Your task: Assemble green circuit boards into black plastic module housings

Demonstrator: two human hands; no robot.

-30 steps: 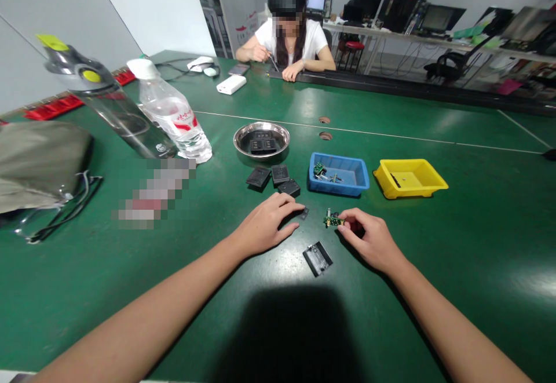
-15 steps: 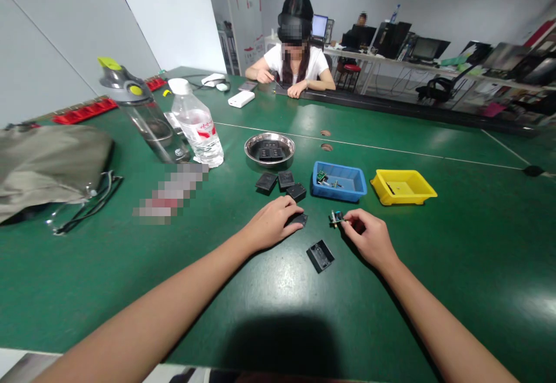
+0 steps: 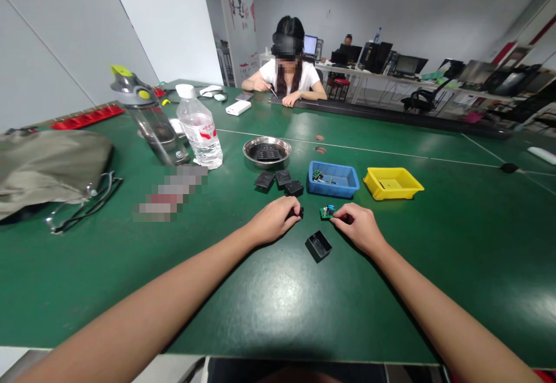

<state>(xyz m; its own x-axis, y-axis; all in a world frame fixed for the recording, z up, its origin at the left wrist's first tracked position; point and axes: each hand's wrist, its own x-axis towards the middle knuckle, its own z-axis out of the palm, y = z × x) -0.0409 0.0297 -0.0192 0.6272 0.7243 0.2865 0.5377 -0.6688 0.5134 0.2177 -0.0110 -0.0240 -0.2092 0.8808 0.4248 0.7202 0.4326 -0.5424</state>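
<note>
My left hand (image 3: 278, 219) is closed around a small black plastic case (image 3: 301, 213), most of which the fingers cover. Between the thumb and fingers of my right hand (image 3: 359, 225) is a small green circuit board (image 3: 326, 214) with a blue part on it. The two hands are a short way apart, just above the tabletop. In front of them lies an open black box (image 3: 319, 246), its hollow side up, touched by neither hand. Beyond my left hand several closed black cases (image 3: 283, 179) rest on the table.
A steel bowl (image 3: 249, 156) holds more black cases. A blue bin (image 3: 332, 189) contains circuit boards; a yellow bin (image 3: 397, 193) stands to its right. At left are a water bottle (image 3: 200, 134), a grey tumbler (image 3: 158, 134) and a bag (image 3: 56, 166). A co-worker (image 3: 289, 76) sits opposite.
My right hand has turned the circuit board so its green face shows. My left hand's fingers have curled more tightly around the black case. The camera view has shifted slightly.
</note>
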